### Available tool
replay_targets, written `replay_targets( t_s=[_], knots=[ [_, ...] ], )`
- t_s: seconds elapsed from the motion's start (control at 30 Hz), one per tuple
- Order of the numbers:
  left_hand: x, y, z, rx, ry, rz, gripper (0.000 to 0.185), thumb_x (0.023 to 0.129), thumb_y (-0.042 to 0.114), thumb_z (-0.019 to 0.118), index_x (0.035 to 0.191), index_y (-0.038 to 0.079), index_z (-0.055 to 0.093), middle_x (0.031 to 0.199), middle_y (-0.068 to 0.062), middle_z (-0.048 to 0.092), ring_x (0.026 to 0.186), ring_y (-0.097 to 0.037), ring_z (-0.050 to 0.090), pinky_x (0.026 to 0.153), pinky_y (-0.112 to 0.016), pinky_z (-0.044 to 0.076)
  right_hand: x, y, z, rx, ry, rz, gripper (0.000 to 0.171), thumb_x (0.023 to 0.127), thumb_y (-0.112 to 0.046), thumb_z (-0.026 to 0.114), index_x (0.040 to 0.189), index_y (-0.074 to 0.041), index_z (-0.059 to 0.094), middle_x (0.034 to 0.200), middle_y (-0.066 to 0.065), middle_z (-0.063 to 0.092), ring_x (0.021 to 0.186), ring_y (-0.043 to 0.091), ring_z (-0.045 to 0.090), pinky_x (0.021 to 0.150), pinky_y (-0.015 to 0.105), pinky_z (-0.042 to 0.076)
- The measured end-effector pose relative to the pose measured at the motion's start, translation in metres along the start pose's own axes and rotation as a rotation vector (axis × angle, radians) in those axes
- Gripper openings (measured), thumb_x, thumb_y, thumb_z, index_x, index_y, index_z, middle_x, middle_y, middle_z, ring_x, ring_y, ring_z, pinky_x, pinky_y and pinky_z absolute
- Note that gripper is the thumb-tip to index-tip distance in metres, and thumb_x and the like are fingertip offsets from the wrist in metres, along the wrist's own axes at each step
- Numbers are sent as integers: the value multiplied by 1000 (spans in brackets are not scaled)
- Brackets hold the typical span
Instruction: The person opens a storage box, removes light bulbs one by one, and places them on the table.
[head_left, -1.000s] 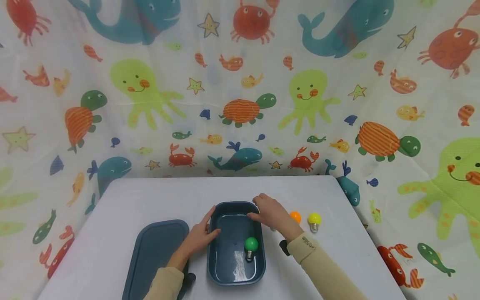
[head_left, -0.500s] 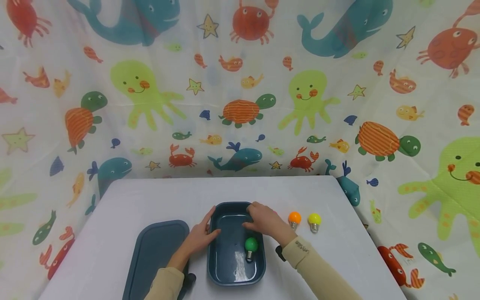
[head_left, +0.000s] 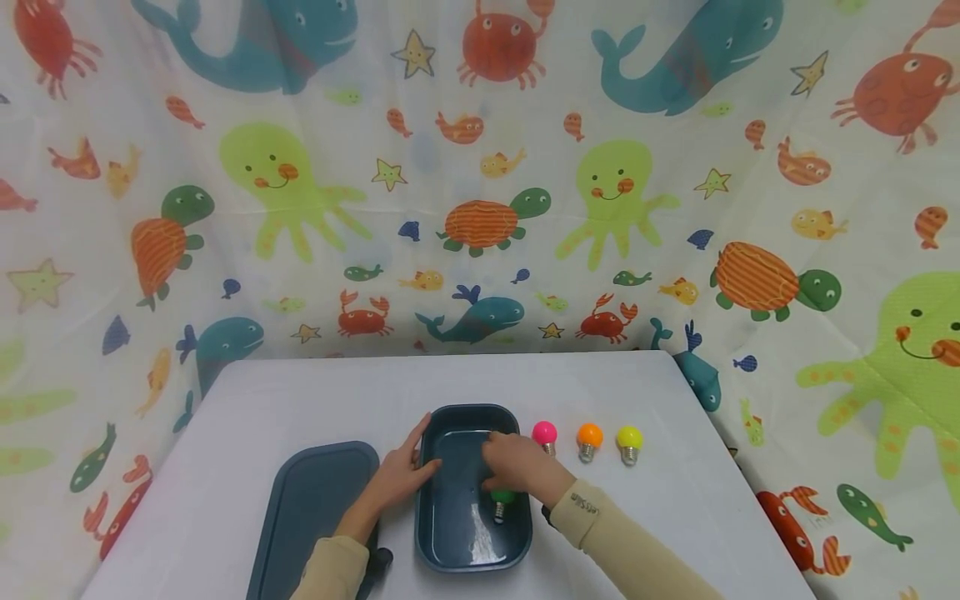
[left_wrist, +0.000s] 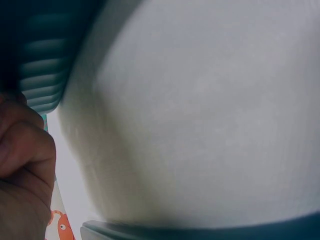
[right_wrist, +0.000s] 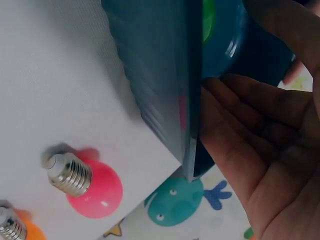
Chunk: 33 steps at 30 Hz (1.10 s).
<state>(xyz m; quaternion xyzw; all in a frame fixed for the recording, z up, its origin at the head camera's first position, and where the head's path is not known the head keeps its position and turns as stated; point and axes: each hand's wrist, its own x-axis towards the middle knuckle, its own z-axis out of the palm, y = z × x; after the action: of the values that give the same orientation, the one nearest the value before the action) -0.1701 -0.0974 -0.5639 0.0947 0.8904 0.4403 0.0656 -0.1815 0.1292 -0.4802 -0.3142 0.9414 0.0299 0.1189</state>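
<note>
A dark blue rectangular container (head_left: pixel 474 560) stands mid-table. My left hand (head_left: pixel 401 473) grips its left wall, thumb over the inside of the rim and fingers along the outside. Reaching over the right rim, my right hand (head_left: pixel 527 468) has its fingers inside the container. The green light bulb (head_left: pixel 499 510) lies there, its round top partly hidden by that hand. In the right wrist view, a gap separates thumb and fingers, and the green bulb (right_wrist: pixel 208 20) shows beyond the rim. Outside the container lies a pink light bulb (head_left: pixel 545 434), close to the right hand.
An orange light bulb (head_left: pixel 589 438) and a yellow light bulb (head_left: pixel 629 442) lie farther right in a row with the pink one. A flat dark blue lid (head_left: pixel 311 508) lies left of the container. Behind the white table (head_left: pixel 600 379) hangs a sea-animal curtain (head_left: pixel 480 275).
My right hand has moved from the container's far right corner toward me and down to the green bulb, uncovering the pink and orange bulbs. The left hand stays in place.
</note>
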Motion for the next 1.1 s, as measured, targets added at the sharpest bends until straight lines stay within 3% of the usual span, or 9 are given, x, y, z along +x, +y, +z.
replay_targets(
  t_s=[0.5, 0.8, 1.1],
  knots=[
    [-1, 3, -1, -6, 6, -22, 78, 93, 33, 64, 157, 23, 22, 63, 2, 42, 56, -13, 41, 59, -31, 37, -2, -10, 8, -105, -106, -1, 22, 74, -26, 85, 92, -16, 76, 80, -2, 62, 65, 11, 51, 65, 25, 51],
    [0, 4, -1, 4, 10, -16, 77, 92, 32, 64, 157, 21, 23, 64, 1, 44, 55, -13, 41, 56, -30, 35, -3, -15, 8, -151, -128, -19, 26, 74, -31, 86, 94, -18, 76, 80, -4, 63, 67, 10, 52, 67, 24, 51],
    [-1, 5, -2, -2, 1, -8, 78, 92, 33, 64, 157, 21, 22, 64, 1, 42, 55, -13, 42, 57, -30, 36, -4, -14, 8, -125, -132, -21, 26, 75, -30, 86, 95, -17, 76, 82, -3, 61, 70, 11, 51, 69, 24, 51]
  ],
)
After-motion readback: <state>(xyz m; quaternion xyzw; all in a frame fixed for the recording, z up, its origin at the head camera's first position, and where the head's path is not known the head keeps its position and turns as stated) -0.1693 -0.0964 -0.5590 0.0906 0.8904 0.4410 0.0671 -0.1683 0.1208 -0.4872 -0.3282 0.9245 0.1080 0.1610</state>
